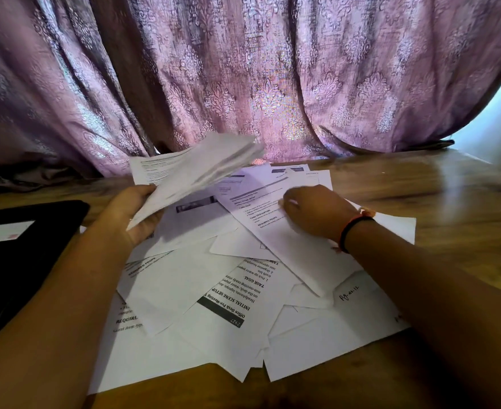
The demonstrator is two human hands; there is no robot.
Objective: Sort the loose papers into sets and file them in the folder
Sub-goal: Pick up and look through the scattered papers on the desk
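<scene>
Item, loose papers (pixel 243 305): one spread heap of white printed sheets on the wooden table (pixel 435 187), overlapping at all angles, directly under and between both forearms; sheets too overlapped to count exactly, well over ten

Item, held bundle (pixel 196 175): one sheaf of several sheets, lifted clear of the heap and tilted, its far edge blurred; the left hand (pixel 131 211) grips its near lower corner, palm up, thumb over the top edge, fingers beneath

Item, top printed sheet (pixel 272 228): one, lying slantwise on the far right of the heap; the right hand (pixel 314 214) lies knuckles up on it, fingers curled with tips down on the paper; blurred, so whether it pinches the sheet or only presses it cannot be told

Item, folder (pixel 28 252): one, black, flat at the table's left edge, just beside the left forearm, apart from the heap; one white label (pixel 4 231) on its cover

Item, wristband (pixel 354 228): one, black and orange, on the right wrist

Item, curtain (pixel 243 69): one, mauve, patterned, hanging along the table's far edge behind the heap
</scene>
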